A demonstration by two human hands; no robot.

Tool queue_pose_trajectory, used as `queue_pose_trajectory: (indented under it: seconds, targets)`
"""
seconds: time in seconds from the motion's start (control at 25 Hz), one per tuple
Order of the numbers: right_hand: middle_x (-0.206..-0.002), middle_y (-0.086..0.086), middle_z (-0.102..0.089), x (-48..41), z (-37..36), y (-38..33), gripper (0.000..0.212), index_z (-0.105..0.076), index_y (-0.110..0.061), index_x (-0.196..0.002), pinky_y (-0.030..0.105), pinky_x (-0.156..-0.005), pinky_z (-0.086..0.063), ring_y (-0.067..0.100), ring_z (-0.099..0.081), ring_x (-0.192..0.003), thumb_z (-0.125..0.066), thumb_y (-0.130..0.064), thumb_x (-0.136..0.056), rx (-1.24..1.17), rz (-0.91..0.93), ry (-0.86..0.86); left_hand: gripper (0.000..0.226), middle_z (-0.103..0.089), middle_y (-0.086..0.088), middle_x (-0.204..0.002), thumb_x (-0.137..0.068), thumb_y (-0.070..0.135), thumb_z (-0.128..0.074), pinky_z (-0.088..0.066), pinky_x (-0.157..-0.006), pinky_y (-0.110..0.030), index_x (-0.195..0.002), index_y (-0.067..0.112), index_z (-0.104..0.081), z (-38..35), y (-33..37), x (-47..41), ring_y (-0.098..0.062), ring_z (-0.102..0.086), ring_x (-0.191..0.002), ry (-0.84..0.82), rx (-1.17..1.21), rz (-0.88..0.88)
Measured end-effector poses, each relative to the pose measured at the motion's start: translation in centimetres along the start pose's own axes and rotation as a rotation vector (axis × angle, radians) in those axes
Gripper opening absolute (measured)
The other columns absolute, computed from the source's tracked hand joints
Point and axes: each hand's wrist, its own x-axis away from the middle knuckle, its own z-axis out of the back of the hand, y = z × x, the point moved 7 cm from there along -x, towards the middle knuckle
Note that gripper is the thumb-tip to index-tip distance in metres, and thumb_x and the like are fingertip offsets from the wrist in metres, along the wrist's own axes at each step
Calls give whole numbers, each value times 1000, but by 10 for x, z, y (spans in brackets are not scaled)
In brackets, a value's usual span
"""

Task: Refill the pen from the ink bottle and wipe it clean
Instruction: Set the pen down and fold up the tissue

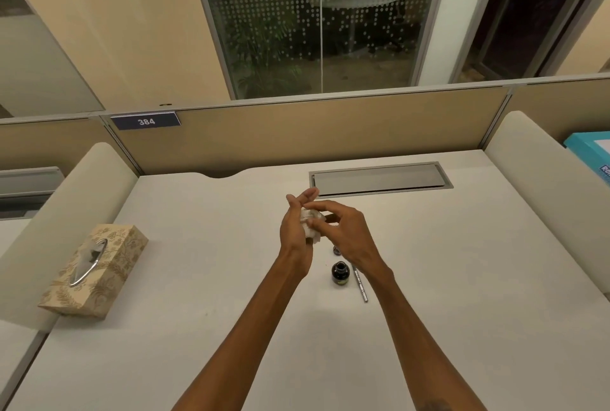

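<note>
Two bare forearms are seen reaching up from the bottom edge over a white desk (198, 328). The left hand (294, 235) is held upright with its fingers loosely extended, and a crumpled white tissue (309, 225) is cupped against its palm. The right hand (343, 232) is curled in from the right, its fingertips pressed to the tissue; whether anything is wrapped inside cannot be told. Both hands are raised above the desk.

Just below them, an open ink bottle (339, 273) is stood on the desk, with its small cap (336, 249) lying just beyond it. A silvery pen (360, 285) is laid beside the bottle on its right, partly hidden by the right wrist. A patterned tissue box (95, 272) is set well apart at the left.
</note>
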Motion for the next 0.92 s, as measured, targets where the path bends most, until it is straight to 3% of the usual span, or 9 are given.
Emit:
queue_pose_trajectory:
  seconds: [0.16, 0.28, 0.44, 0.52, 0.64, 0.76, 0.92]
  targets:
    - [-100, -7, -76, -8, 12, 4, 24, -78, -24, -99, 39, -79, -61, 17, -73, -81, -68, -9, -82, -144, -93, 73, 43, -66, -9, -125, -106, 37, -35, -54, -89, -31, -131, 14, -60, 4, 12, 10, -22, -64, -107, -74, -89, -20]
    - [-97, 1, -77, -12, 16, 2, 16, -78, -14, -95, 34, -80, -61, 17, -74, -84, -68, -6, -86, -251, -125, 93, 34, -69, -10, -126, -104, 28, -47, -54, -98, -36, -129, 12, -63, 13, 21, 15, -28, -65, -117, -85, -188, -95]
    - [-100, 8, -76, -13, 13, 1, 16, -75, -3, -100, 25, -78, -59, 18, -74, -89, -66, -2, -88, -401, -169, 122, 48, -64, 3, -135, -93, 14, -67, -50, -103, -27, -139, 14, -56, 16, 35, 25, -13, -61, -124, -168, -329, -216]
    - [-109, 9, -73, -14, 7, 0, 18, -74, -3, -104, 26, -82, -59, 21, -72, -97, -64, -3, -89, -459, -161, 68, 50, -67, 4, -131, -88, 9, -71, -51, -100, -24, -136, 13, -59, 21, 42, 27, -11, -64, -120, -81, -418, -304]
    - [-114, -1, -66, -15, 0, -9, 22, -74, -19, -108, 20, -81, -56, 12, -68, -100, -70, -12, -87, -314, -85, -58, 36, -74, -1, -118, -91, 14, -68, -56, -95, -31, -127, 9, -67, 28, 48, 31, -16, -71, -110, 88, -399, -406]
    - [-103, -15, -64, -17, 3, -20, 25, -73, -24, -111, 8, -77, -50, -4, -63, -93, -73, -24, -86, -30, 41, -65, 29, -76, -5, -112, -93, 12, -66, -58, -92, -32, -121, 6, -69, 26, 45, 37, -18, -73, -105, 122, -347, -413]
    - [-92, -12, -68, -21, 5, -19, 26, -72, -31, -114, 13, -79, -51, 1, -64, -88, -71, -27, -88, 79, 108, -192, 27, -76, -7, -111, -92, 12, -67, -58, -93, -37, -118, 4, -71, 27, 44, 39, -19, -73, -104, 147, -373, -399]
